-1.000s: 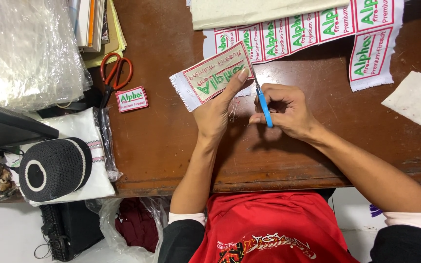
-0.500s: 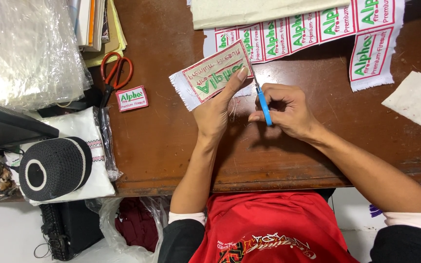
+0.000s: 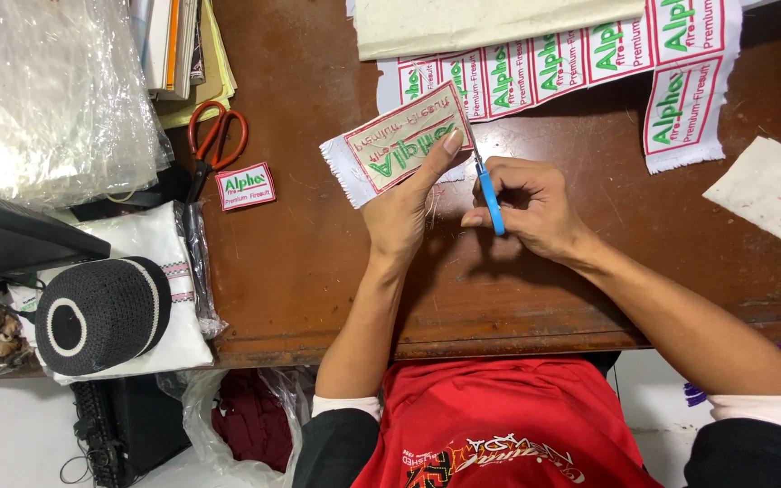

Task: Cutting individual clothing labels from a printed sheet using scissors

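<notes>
My left hand holds up an embroidered patch, white cloth with a red border and green lettering, thumb on its right end. My right hand grips small blue-handled scissors whose blades meet the patch's right edge. Both hands hover over a brown wooden table. Just behind them lies a strip of several uncut patches of the same kind.
One finished cut patch lies left, beside orange-handled scissors. Clear plastic bags and stacked books fill the far left. A black knitted cap rests on white cloth. A white cloth square lies right; folded cream fabric behind.
</notes>
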